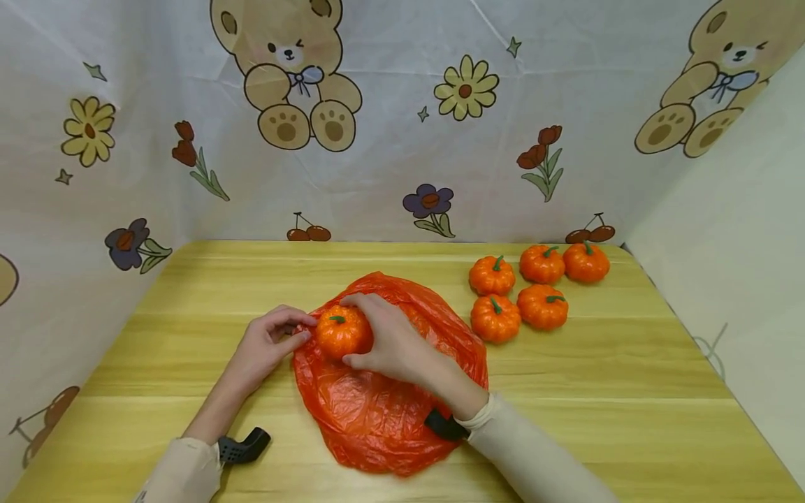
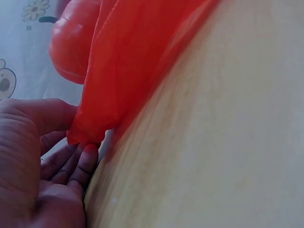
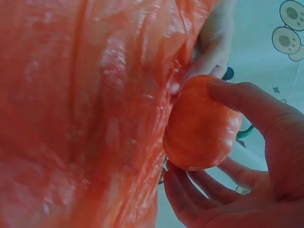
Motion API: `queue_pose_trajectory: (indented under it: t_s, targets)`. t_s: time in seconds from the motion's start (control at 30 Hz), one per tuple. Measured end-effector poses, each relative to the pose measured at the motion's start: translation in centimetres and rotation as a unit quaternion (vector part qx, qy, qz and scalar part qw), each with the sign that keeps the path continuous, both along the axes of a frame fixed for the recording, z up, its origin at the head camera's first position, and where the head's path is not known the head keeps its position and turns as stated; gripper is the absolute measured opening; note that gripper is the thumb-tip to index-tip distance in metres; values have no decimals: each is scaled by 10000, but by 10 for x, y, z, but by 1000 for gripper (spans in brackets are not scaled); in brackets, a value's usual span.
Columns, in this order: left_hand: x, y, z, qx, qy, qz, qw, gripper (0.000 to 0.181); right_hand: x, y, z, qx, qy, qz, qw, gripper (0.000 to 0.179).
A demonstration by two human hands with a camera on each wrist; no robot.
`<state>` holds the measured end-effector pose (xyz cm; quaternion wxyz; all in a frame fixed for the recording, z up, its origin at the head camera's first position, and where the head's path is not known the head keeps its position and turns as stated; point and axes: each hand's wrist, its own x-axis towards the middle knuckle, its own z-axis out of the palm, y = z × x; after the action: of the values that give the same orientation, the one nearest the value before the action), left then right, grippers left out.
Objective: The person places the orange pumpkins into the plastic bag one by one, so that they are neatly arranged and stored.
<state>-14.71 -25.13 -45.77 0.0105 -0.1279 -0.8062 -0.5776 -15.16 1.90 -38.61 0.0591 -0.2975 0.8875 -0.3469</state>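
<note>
A red plastic bag (image 1: pixel 377 412) lies spread on the wooden table, its film crumpled round the rim. My left hand (image 1: pixel 267 344) is at the bag's left edge; in the left wrist view its thumb and fingers pinch a corner of the red film (image 2: pixel 128 61). A small orange pumpkin (image 1: pixel 342 337) with a green stem is in my right hand (image 1: pixel 396 339), over the left part of the bag. In the right wrist view, the thumb and fingers grip this pumpkin (image 3: pixel 202 126) from opposite sides, beside the bag's wrinkled film.
Several more orange pumpkins, among them one nearest the bag (image 1: pixel 495 319) and one at the far right (image 1: pixel 586 263), stand grouped at the back right of the table (image 1: pixel 566 398). Behind the table hangs a cloth (image 1: pixel 377 140) printed with bears and flowers.
</note>
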Motion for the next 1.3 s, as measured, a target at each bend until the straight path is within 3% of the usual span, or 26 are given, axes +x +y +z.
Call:
queue_pose_trajectory:
  t_s: [0.37, 0.83, 1.0, 1.3]
  targets:
    - [0, 1, 1, -60, -23, -5, 10000, 16, 0, -3, -15, 291, -1, 234, 9993, 78]
    - [0, 2, 1, -121, 33, -23, 9999, 15, 3, -4, -20, 391, 50, 392, 9985, 83]
    - [0, 1, 1, -122, 9, -24, 9999, 15, 4, -2, -13, 435, 30, 330, 9985, 87]
    - [1, 1, 0, -216, -9, 6, 9998, 13, 7, 14, 13, 129, 30, 102, 9999, 87]
